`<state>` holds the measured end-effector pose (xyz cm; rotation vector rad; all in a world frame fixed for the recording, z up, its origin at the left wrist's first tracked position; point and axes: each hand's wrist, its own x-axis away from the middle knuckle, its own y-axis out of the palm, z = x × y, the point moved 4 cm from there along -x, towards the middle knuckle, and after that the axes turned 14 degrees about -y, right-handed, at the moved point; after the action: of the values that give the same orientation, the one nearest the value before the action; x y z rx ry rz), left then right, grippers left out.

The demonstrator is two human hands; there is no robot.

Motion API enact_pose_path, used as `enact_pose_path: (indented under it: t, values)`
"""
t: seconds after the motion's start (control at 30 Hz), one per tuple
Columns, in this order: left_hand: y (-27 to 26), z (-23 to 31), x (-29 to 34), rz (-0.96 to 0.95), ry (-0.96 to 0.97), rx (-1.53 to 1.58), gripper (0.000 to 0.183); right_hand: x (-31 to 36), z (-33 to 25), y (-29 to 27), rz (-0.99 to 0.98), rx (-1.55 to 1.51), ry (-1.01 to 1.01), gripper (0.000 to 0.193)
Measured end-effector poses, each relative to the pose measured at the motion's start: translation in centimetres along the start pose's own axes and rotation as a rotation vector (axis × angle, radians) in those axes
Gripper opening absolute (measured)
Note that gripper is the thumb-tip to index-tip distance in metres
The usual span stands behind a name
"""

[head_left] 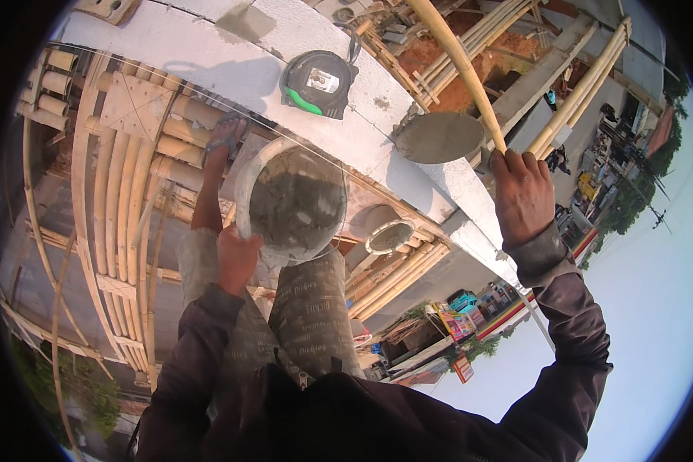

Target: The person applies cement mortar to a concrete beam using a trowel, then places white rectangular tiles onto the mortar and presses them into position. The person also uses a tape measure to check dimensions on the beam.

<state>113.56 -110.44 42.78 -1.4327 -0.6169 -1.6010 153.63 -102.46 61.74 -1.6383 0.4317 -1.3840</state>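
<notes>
My left hand (239,254) grips the rim of a round pale bucket (248,181) that holds wet grey mortar (296,206). On the right, my right hand (522,196) is closed round the handle of a trowel. Its rounded blade (439,138), coated in grey mortar, is over the top of a white block wall (393,165). The handle is mostly hidden by my fingers. A black tape measure (321,83) with a green part lies on the wall, beyond the bucket.
A thin string (208,98) runs along the wall. Bamboo scaffolding (123,208) and boards are below on the left. A smaller round container (390,236) stands right of the bucket. One bamboo pole (458,58) slants down near my right hand. A street (577,185) lies far below.
</notes>
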Motion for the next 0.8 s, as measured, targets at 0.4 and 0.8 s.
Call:
enact_pose_path:
  t: [0.4,0.8]
  values:
    - [0.1,-3.0,-0.8,0.031,0.014,0.078,0.018,-1.5,0.4,-5.0,-0.048,-0.090,0.084,0.007]
    - [0.4,-4.0,-0.7,0.008,0.040,0.123,0.021,0.5,-0.6,1.9,-0.009,-0.004,0.090,0.021]
